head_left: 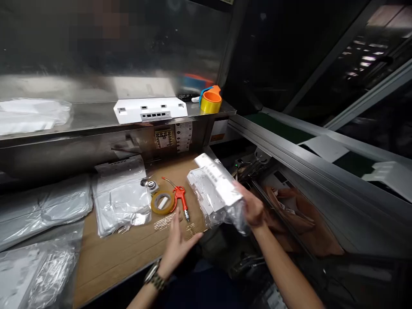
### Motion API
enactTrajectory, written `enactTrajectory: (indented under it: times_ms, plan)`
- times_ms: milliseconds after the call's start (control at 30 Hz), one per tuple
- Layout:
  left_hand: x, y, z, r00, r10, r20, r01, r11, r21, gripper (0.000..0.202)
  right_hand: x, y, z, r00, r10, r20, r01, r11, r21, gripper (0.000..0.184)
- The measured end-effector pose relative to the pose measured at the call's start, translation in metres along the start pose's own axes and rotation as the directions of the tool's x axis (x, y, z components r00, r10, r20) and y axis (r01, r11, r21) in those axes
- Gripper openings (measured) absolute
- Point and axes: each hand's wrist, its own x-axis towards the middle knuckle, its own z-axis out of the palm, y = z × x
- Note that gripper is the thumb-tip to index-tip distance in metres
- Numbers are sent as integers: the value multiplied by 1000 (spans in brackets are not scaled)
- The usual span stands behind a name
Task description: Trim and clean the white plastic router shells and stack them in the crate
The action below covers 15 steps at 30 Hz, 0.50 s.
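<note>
My right hand [252,206] grips the near right end of a white plastic housing with port cutouts [220,178], tilted above the bench's right edge. Below it lies a clear-bagged white housing [206,191]; whether the two touch is hard to tell. Crumpled clear film hangs under my right fingers. My left hand [178,240], with a watch [154,274] on the wrist, is held over the front edge, thumb and fingers apart and holding nothing. Just beyond it are a red air blow gun [180,197] and a roll of yellowish tape [155,206] on the cardboard [119,262].
Bagged white parts [122,197] and stacked plastic bags [45,206] lie on the left. A shelf [96,119] behind carries another white housing [151,109] and a yellow tape roll [210,103]. On the right, a metal-railed conveyor [280,126] carries white pieces.
</note>
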Motion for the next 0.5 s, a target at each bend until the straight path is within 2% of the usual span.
enactTrajectory:
  times_ms: [33,100,167,200,267,367,433,500]
  plan:
    - [10,0,22,996,86,-4,-85,995,58,117,4,4,12,988,-125,91,121,991,49,36]
    - [31,0,60,977,214,-17,-210,970,126,129,11,12,32,920,-339,195,321,940,120,47]
    - [51,1,88,954,291,-67,-278,948,152,132,11,20,43,854,-451,258,428,893,142,54]
    - [60,2,97,942,322,-91,-305,939,160,128,8,23,46,849,-449,278,427,893,140,55]
    - [73,1,106,917,382,-118,-360,917,174,113,0,28,48,864,-395,311,370,918,140,56]
    - [83,-1,104,874,481,-74,-461,867,190,82,-10,30,45,886,-309,346,282,951,129,60]
    - [84,-2,97,853,521,-9,-511,841,178,74,-11,26,40,883,-278,379,244,960,135,68]
    - [84,0,88,847,527,74,-531,829,175,73,-6,19,31,860,-261,439,190,961,198,74]
